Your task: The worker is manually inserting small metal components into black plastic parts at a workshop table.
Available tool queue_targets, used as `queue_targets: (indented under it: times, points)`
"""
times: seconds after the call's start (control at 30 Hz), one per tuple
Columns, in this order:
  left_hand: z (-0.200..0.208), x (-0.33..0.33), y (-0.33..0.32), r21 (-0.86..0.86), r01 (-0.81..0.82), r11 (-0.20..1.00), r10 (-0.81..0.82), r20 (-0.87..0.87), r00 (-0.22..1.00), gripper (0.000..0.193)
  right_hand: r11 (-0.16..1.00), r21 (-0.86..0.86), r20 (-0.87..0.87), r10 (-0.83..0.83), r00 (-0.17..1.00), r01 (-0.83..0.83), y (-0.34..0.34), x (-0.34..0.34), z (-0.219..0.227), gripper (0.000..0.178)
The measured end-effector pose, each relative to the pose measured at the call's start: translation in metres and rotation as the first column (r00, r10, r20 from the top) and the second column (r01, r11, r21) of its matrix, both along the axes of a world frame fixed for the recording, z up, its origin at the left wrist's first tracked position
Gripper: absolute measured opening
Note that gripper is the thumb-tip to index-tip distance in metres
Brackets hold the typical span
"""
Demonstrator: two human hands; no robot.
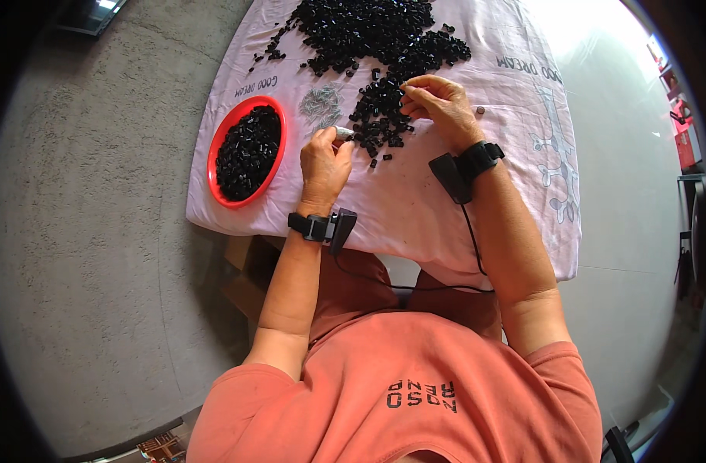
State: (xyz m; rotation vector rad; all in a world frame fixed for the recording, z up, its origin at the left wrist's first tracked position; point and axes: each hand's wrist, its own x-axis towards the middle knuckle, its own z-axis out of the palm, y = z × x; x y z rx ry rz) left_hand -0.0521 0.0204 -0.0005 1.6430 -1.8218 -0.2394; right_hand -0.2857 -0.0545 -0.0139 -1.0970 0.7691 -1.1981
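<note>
- The left hand (324,168) is bent inward, its thumb and index finger drawn together at a small pale item (343,133); whether that is gripped or covers a fingertip, I cannot tell.
- The right hand (448,112) has thumb and forefinger brought to a pinch at the upper right edge of the near black pieces (380,116); whether a piece sits between them is too small to tell. Such a fingertip pinch probably suits parts this little.
- These near pieces lie between the two hands, spread thinly toward the body, perhaps so single ones are easy to pick out.
- Beyond both hands is the large black heap (368,31), joined to the near pieces, likely as a supply within reach.
- Left of the left hand stands a red basin (212,165) full of similar black pieces; its raised rim probably prevents mixing with the loose ones.
- Just beyond the left hand lies a small pile of thin silvery bits (320,106), seemingly set apart for easy reach.
- A pink cloth (399,208) lies under everything, perhaps to stop rolling.
</note>
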Motion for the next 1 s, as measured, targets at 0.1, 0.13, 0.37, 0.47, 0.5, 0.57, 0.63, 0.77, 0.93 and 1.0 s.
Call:
queue_targets:
  times: [0.1,0.13,0.37,0.47,0.5,0.57,0.63,0.77,0.93,1.0]
  points:
    - [0.001,0.008,0.003,0.156,0.031,0.987,0.017,-0.294,0.956,0.012,1.0,-0.004,-0.036,0.024,0.999,-0.024,0.003,0.003,0.004,0.02]
    - [0.001,0.01,0.005,0.217,0.063,0.974,0.033,-0.415,0.909,0.012,0.999,-0.002,-0.047,0.032,0.998,-0.032,0.004,0.004,0.006,0.02]
    - [0.016,0.005,0.014,0.309,0.268,0.912,0.101,-0.805,0.585,0.011,0.994,-0.016,-0.097,0.104,0.99,-0.106,0.006,0.005,0.005,0.021]
    - [0.018,0.004,0.015,0.303,0.277,0.912,0.091,-0.808,0.583,0.009,0.989,-0.021,-0.12,0.144,0.982,-0.148,0.007,0.006,0.006,0.021]
    - [0.021,0.0,0.017,0.294,0.253,0.922,0.081,-0.784,0.615,0.01,0.988,-0.02,-0.124,0.153,0.98,-0.156,0.007,0.006,0.006,0.021]
    - [0.022,-0.004,0.018,0.249,0.204,0.947,0.039,-0.718,0.694,0.011,0.986,-0.018,-0.13,0.16,0.978,-0.164,0.008,0.007,0.006,0.021]
    - [0.02,-0.008,0.018,0.173,0.162,0.972,-0.02,-0.623,0.782,0.013,0.986,-0.016,-0.136,0.159,0.978,-0.163,0.008,0.007,0.006,0.022]
    - [0.018,-0.011,0.018,0.061,0.065,0.996,-0.041,-0.331,0.943,0.015,0.986,-0.014,-0.13,0.16,0.978,-0.163,0.008,0.007,0.006,0.021]
    - [0.015,-0.004,0.016,-0.037,0.048,0.998,-0.05,-0.071,0.996,0.017,0.987,-0.015,-0.123,0.159,0.98,-0.162,0.008,0.007,0.007,0.021]
    - [0.008,0.002,0.013,-0.028,0.06,0.998,-0.06,0.001,0.998,0.018,0.986,-0.011,-0.125,0.162,0.979,-0.165,0.007,0.008,0.006,0.021]
